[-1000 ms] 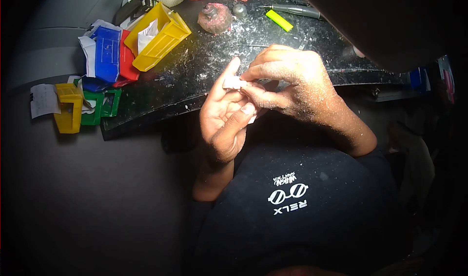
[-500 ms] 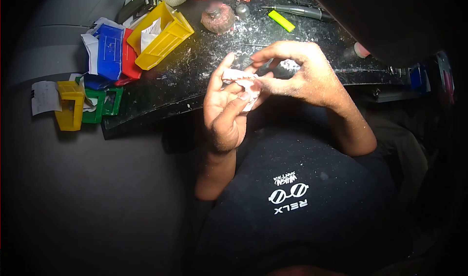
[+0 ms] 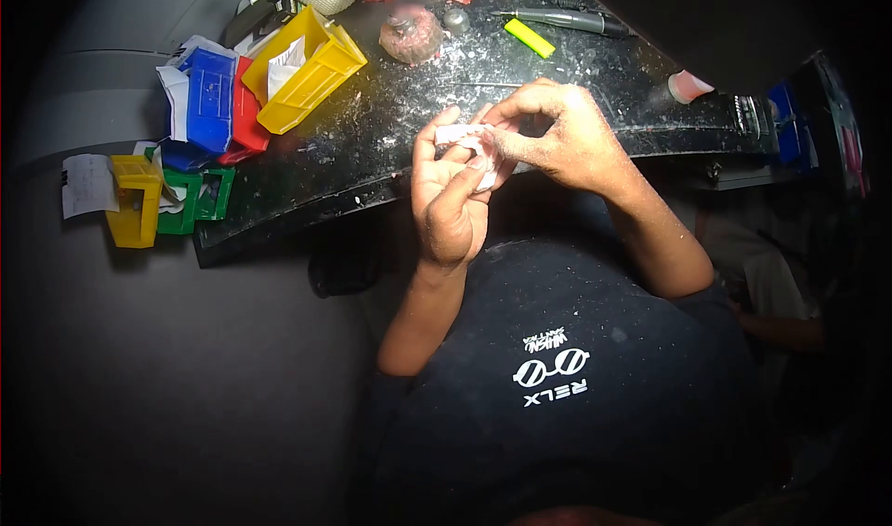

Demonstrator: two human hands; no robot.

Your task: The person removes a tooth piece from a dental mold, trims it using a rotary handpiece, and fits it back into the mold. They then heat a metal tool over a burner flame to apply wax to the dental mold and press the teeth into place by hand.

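Note:
A white, arch-shaped plaster dental model is held up in front of my chest, near the bench's front edge. My left hand is closed around it from below, with the thumb pressed on its near part and the fingers behind. At its right side, the thumb and forefinger of my right hand pinch the edge. Those fingertips hide part of the model, and bright light washes out its detail. Fine white dust covers both hands and forearms.
The dusty black bench carries a yellow bin, a blue bin, a red bin, a round pinkish pot, a bright yellow-green block and a pen-like handpiece. A pink-topped cup stands at right.
Both hands have shifted slightly up, the left one also to the right, carrying the dental model. My right thumb and forefinger have drawn closer together at its edge.

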